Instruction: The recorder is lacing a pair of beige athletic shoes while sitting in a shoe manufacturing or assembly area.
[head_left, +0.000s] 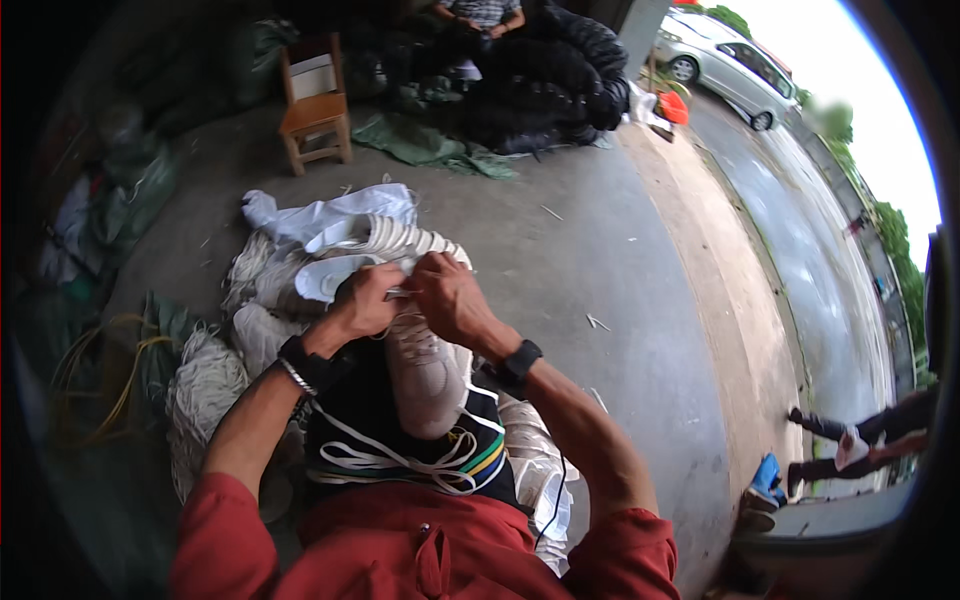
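A pale sneaker (425, 385) lies on my lap with its toe towards me, and white lacing runs up its front. At its ankle end my left hand (365, 303) and my right hand (455, 300) meet, fingers closed in a pinch. A bit of white shoelace (398, 293) shows between them; the fingers hide most of it. Loose white laces (385, 460) lie looped over the dark cloth (345, 415) on my lap, below the shoe's toe.
Stacked white shoes (400, 238) lie just beyond my hands, and more (545, 480) are by my right thigh. Bundled white laces (205, 385) sit at my left. A wooden chair (315, 110), black bags (540, 85) and a seated person (483, 15) are farther off. Another person stands far right.
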